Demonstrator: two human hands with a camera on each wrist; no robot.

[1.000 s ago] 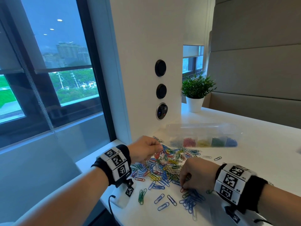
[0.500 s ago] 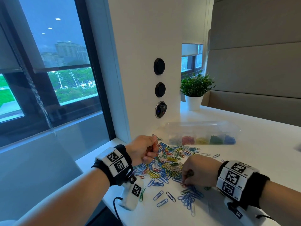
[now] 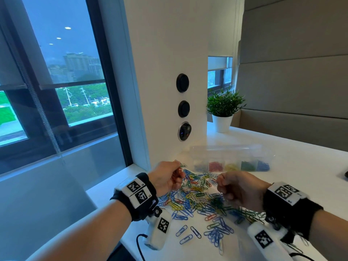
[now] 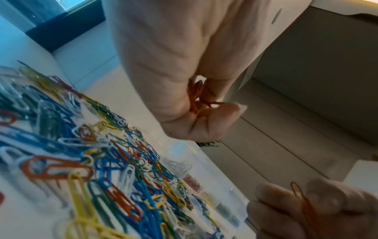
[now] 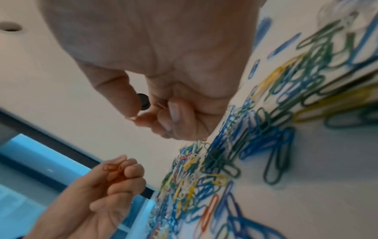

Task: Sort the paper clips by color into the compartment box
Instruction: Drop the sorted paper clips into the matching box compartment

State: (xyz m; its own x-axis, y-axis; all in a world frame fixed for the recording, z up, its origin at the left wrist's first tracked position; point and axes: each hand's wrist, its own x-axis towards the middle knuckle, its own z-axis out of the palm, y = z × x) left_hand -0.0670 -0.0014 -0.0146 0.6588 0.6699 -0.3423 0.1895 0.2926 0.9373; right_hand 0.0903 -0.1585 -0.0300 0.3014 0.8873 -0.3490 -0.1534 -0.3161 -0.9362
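Spillage is the risk: red paper clips (image 4: 195,95) are bunched in the curled left hand (image 3: 166,178), one red clip (image 4: 302,200) is pinched by the right hand (image 3: 239,187), above the tabletop (image 3: 301,166) pile (image 3: 195,194), short of the compartment box (image 3: 229,159); a loosened grip could drop them back.

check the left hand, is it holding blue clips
No, the left hand grips a small bunch of red paper clips in its curled fingers, raised above the mixed pile.
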